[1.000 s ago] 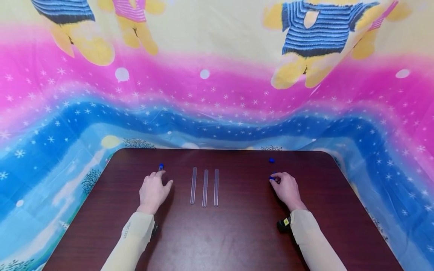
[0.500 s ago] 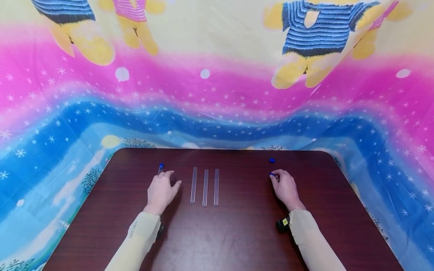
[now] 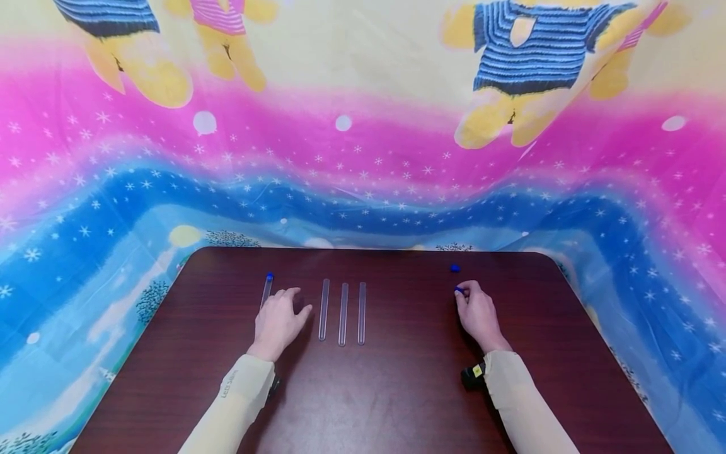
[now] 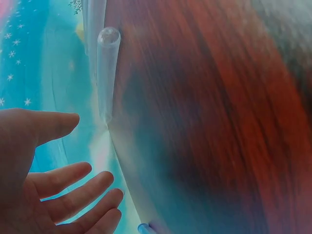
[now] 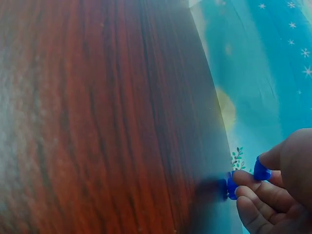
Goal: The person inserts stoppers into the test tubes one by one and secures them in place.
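I see the left hand (image 3: 278, 329), fingers spread, holding nothing; at its three o'clock, three clear tubes (image 3: 343, 313) could roll if brushed. The right hand (image 3: 478, 316) pinches a blue cap (image 5: 262, 169), liable to slip if gripped loosely; another cap (image 3: 455, 268) lies beyond, at eleven o'clock.

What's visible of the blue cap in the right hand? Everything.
The blue cap is small, solid blue, rounded, and looks like plastic. It is pinched between thumb and fingers of the right hand, which hide part of it. It is at the right side of the table; whether it touches the surface is unclear.
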Action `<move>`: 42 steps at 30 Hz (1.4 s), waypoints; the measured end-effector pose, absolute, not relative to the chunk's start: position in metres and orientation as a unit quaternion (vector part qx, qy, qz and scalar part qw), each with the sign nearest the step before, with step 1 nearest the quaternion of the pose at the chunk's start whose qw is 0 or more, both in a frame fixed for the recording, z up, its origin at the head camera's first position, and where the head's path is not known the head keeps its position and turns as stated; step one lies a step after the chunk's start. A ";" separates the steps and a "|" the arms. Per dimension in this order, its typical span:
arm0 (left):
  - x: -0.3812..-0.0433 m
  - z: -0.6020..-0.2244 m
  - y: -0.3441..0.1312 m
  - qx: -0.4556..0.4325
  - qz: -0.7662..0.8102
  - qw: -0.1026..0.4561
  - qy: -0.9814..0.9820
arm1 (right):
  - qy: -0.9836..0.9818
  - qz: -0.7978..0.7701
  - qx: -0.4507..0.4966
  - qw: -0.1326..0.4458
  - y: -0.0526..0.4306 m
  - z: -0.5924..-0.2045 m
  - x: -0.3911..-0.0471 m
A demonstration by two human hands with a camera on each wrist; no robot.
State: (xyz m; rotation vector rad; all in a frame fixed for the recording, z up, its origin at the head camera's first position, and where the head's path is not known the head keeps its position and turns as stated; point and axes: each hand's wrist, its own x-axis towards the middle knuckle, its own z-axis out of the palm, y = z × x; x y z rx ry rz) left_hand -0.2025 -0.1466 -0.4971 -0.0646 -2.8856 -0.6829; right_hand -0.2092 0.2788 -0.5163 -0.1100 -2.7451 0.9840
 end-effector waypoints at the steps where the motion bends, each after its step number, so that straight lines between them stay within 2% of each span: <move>1: -0.202 -0.497 -0.146 -0.023 -0.229 0.087 -0.969 | -0.935 0.336 -0.038 0.110 0.279 -0.516 -0.209; 19: -0.200 -0.503 -0.128 -0.057 -0.223 0.095 -0.969 | -0.925 0.357 -0.041 0.126 0.281 -0.516 -0.209; 32: -0.198 -0.509 -0.115 -0.072 -0.208 0.079 -0.972 | -0.912 0.371 -0.017 0.171 0.273 -0.511 -0.209; 42: -0.197 -0.509 -0.111 -0.077 -0.215 0.072 -0.971 | -0.907 0.382 -0.009 0.178 0.268 -0.504 -0.209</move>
